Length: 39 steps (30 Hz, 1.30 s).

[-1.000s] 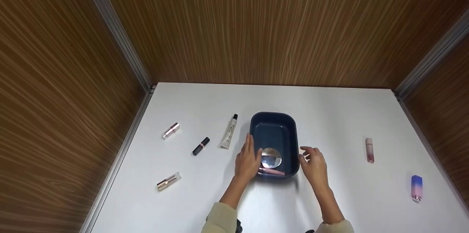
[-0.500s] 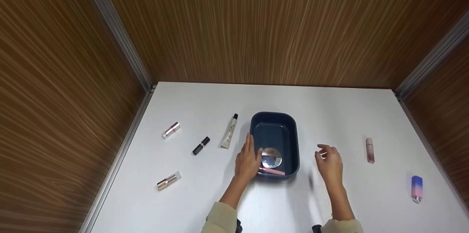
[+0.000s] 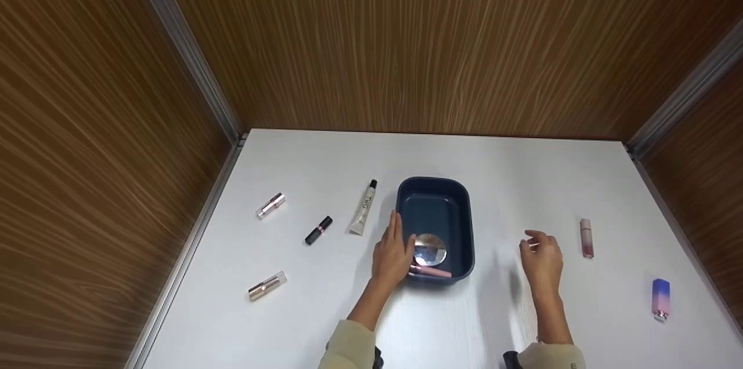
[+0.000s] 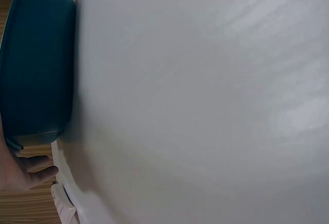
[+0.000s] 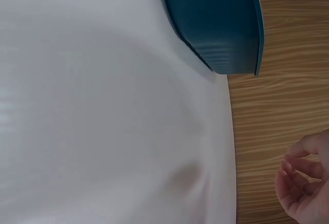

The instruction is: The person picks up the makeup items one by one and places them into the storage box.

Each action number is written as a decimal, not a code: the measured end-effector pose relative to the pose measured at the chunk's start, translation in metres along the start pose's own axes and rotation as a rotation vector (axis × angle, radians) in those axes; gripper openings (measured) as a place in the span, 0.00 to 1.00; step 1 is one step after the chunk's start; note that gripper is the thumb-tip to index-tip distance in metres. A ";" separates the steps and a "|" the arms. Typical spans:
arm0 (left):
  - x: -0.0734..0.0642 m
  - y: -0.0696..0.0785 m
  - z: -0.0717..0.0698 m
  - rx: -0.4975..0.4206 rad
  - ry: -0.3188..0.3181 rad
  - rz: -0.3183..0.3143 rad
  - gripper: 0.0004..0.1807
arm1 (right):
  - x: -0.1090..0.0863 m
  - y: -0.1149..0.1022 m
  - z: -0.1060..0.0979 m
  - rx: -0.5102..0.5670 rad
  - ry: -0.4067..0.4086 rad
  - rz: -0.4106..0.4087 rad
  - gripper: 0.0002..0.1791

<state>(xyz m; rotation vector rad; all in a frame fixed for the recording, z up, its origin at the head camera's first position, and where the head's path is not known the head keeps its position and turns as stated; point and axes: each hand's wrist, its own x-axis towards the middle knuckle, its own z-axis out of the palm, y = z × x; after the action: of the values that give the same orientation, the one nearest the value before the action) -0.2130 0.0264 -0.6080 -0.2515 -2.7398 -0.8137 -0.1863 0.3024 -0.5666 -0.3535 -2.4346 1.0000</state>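
Observation:
A dark blue bin (image 3: 461, 224) stands mid-table; inside it lie a round silver compact (image 3: 430, 249) and a pink tube (image 3: 432, 271). My left hand (image 3: 392, 254) rests flat against the bin's left wall, fingers straight; the bin (image 4: 36, 64) and my fingertips (image 4: 31, 170) show in the left wrist view. My right hand (image 3: 541, 259) hovers over the table right of the bin, fingers loosely curled and holding nothing, a short way left of a pink lip gloss (image 3: 585, 237). The right wrist view shows the bin (image 5: 216, 23) and the same loose fingers (image 5: 303, 183).
On the white table (image 3: 325, 160), left of the bin, lie a white tube (image 3: 363, 208), a black lipstick (image 3: 318, 231) and two gold-capped lipsticks (image 3: 270, 206) (image 3: 267, 286). A blue-pink bottle (image 3: 660, 297) lies at the far right. Wood walls enclose the table.
My right hand has moved away from the bin's right wall, rightward toward the pink lip gloss. The left hand and the bin have stayed put.

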 end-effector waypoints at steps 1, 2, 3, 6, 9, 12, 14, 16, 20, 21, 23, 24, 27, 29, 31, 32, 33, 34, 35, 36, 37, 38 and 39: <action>0.000 0.000 0.000 0.003 -0.001 -0.001 0.32 | 0.001 0.002 -0.001 0.000 0.010 0.003 0.11; 0.000 0.000 0.000 0.002 0.000 -0.001 0.32 | 0.002 0.003 -0.001 0.001 0.018 0.007 0.11; 0.000 0.001 0.000 0.002 -0.003 -0.003 0.32 | 0.002 0.005 -0.002 0.001 0.026 0.011 0.10; 0.000 0.001 0.001 -0.004 -0.011 -0.008 0.32 | 0.004 0.010 -0.004 -0.002 0.047 0.025 0.10; 0.000 0.001 0.001 -0.014 -0.028 -0.018 0.33 | 0.006 0.015 -0.008 -0.005 0.075 0.037 0.11; 0.000 0.002 0.001 -0.025 -0.044 -0.025 0.33 | 0.009 0.020 -0.013 -0.013 0.105 0.053 0.11; 0.000 0.001 0.001 -0.026 -0.049 -0.026 0.33 | 0.011 0.024 -0.016 -0.022 0.119 0.067 0.11; 0.000 0.001 0.001 -0.023 -0.037 -0.016 0.33 | 0.013 0.027 -0.019 -0.028 0.127 0.083 0.11; 0.000 0.000 0.002 -0.003 -0.015 0.002 0.32 | 0.018 0.033 -0.025 -0.032 0.128 0.116 0.12; 0.000 -0.001 0.002 -0.001 -0.012 0.005 0.32 | 0.019 0.035 -0.026 -0.034 0.125 0.124 0.12; -0.001 -0.001 0.001 -0.002 -0.020 0.002 0.32 | 0.020 0.038 -0.029 -0.042 0.122 0.137 0.13; -0.001 0.000 0.001 -0.005 -0.025 0.000 0.32 | 0.021 0.039 -0.030 -0.047 0.121 0.143 0.13; -0.001 0.000 0.000 -0.013 -0.042 -0.009 0.33 | 0.022 0.043 -0.034 -0.052 0.119 0.162 0.13; -0.001 0.000 -0.001 -0.019 -0.048 -0.015 0.33 | 0.023 0.046 -0.036 -0.049 0.120 0.172 0.13; -0.001 0.001 -0.001 -0.022 -0.053 -0.019 0.33 | 0.025 0.049 -0.037 -0.051 0.125 0.184 0.14; 0.000 0.001 -0.001 -0.021 -0.058 -0.022 0.33 | 0.026 0.050 -0.038 -0.050 0.127 0.191 0.14; 0.000 0.001 -0.001 -0.023 -0.058 -0.022 0.33 | 0.027 0.052 -0.038 -0.053 0.127 0.197 0.14; 0.000 0.001 -0.001 -0.023 -0.060 -0.024 0.33 | 0.028 0.054 -0.039 -0.056 0.132 0.201 0.15; 0.000 0.001 -0.001 -0.019 -0.065 -0.027 0.33 | 0.029 0.056 -0.040 -0.059 0.138 0.203 0.15; 0.000 0.002 -0.001 -0.018 -0.066 -0.027 0.33 | 0.030 0.058 -0.040 -0.061 0.145 0.206 0.15; 0.000 0.002 -0.001 -0.014 -0.067 -0.027 0.33 | 0.030 0.061 -0.041 -0.062 0.152 0.206 0.15; 0.000 0.002 -0.001 -0.012 -0.066 -0.026 0.33 | 0.031 0.063 -0.041 -0.066 0.157 0.206 0.16; -0.001 0.002 -0.001 -0.012 -0.066 -0.026 0.33 | 0.031 0.065 -0.042 -0.072 0.161 0.206 0.16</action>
<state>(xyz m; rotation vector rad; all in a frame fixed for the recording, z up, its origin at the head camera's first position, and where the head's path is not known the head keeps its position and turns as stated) -0.2117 0.0272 -0.6065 -0.2503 -2.8060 -0.8437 -0.1873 0.3848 -0.5766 -0.6943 -2.3262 0.9292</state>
